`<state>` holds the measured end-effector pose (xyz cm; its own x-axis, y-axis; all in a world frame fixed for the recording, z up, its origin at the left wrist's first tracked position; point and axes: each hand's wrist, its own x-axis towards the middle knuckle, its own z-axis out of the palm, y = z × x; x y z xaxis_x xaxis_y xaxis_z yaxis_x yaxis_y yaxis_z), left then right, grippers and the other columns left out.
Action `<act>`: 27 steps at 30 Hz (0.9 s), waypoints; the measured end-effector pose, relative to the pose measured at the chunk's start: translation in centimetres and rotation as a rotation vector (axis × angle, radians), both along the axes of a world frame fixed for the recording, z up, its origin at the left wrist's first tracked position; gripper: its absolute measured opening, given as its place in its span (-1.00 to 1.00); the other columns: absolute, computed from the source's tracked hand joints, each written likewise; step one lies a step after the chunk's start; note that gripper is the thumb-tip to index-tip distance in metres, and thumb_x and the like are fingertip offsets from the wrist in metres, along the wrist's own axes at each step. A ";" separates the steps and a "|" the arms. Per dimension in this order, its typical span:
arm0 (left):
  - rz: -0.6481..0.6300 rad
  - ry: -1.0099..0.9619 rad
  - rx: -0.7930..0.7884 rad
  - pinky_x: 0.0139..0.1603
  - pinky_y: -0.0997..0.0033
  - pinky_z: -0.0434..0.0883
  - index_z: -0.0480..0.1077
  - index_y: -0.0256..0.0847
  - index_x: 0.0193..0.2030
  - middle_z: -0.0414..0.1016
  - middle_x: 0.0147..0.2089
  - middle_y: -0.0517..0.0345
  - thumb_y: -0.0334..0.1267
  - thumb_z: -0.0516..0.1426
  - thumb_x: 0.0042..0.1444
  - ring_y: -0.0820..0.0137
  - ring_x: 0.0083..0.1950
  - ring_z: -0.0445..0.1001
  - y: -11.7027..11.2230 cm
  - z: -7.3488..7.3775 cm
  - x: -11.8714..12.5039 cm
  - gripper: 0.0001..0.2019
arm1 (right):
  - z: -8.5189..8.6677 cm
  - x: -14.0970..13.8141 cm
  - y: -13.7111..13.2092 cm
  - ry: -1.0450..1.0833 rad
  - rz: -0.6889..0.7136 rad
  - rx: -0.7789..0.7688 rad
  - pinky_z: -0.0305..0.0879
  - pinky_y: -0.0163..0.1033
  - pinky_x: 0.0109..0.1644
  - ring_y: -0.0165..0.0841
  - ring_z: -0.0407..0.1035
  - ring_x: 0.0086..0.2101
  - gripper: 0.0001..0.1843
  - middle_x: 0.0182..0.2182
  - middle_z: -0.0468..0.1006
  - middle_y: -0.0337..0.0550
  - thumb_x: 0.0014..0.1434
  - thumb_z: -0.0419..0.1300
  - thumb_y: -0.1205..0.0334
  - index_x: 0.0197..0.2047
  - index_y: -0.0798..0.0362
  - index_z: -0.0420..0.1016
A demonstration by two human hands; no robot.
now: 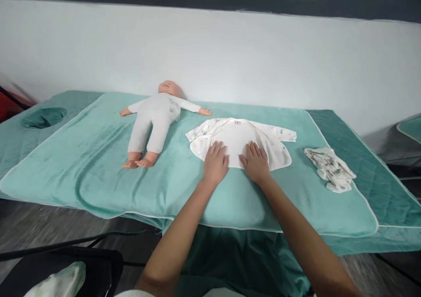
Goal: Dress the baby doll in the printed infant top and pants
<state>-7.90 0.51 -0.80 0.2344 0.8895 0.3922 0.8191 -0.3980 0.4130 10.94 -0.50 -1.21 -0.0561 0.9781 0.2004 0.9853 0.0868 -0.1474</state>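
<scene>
A small white baby top [237, 141] lies spread open on the green bed cover, its patterned sleeves stretched out to both sides and a label at the neck. Flat on its lower left part rests my left hand [215, 163], fingers pointing away from me. My right hand [255, 160] presses on the lower right part, fingers extended and thumb turned inward. To the left of the top, a baby doll [154, 117] in white lies on its back, arms out and bare feet toward me.
A crumpled patterned baby garment [331, 169] lies on the right of the green cover [98, 183]. At the bed's left end is a face hole [44, 117]. A white wall [210, 56] stands behind. A black chair [95, 266] with cloth on it is at lower left.
</scene>
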 end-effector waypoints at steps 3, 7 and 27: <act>0.230 -0.229 0.093 0.45 0.14 0.20 0.38 -0.28 0.19 0.42 0.28 -0.10 -0.31 -0.02 0.32 0.23 0.38 0.28 1.1 -0.3 -3.4 -0.64 | -0.2 -0.1 -2.5 0.041 0.066 0.020 -0.09 0.11 0.47 -0.06 -0.08 0.43 -0.35 0.44 0.05 0.21 0.45 -0.09 0.03 0.42 0.32 0.15; 0.595 -0.381 -0.012 0.30 0.04 0.34 0.39 -0.32 0.22 0.51 0.10 -0.15 -0.26 0.09 0.24 0.11 0.18 0.42 3.8 -0.5 -7.0 -0.58 | 0.4 -0.8 -2.3 0.242 0.112 -0.016 -0.03 0.08 0.47 -0.08 -0.02 0.41 -0.36 0.41 0.15 0.21 0.40 0.00 0.08 0.41 0.30 0.15; 0.445 -0.693 0.181 0.33 0.28 0.34 0.54 -0.26 0.00 0.48 0.10 -0.02 -0.57 0.00 0.04 0.30 0.18 0.45 15.2 -2.1 -11.5 -0.55 | 1.5 -7.6 16.8 1.230 -0.101 -0.090 0.30 -0.24 -0.21 -0.36 0.36 -0.33 -0.42 -0.36 0.41 -0.33 0.02 0.29 0.05 0.12 -0.03 0.40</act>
<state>-19.45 15.71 -2.95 -0.4696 0.7514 0.4636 0.4997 -0.2066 0.8412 3.33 16.30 0.25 0.1981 0.9802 -0.0019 0.1893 -0.0402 -0.9811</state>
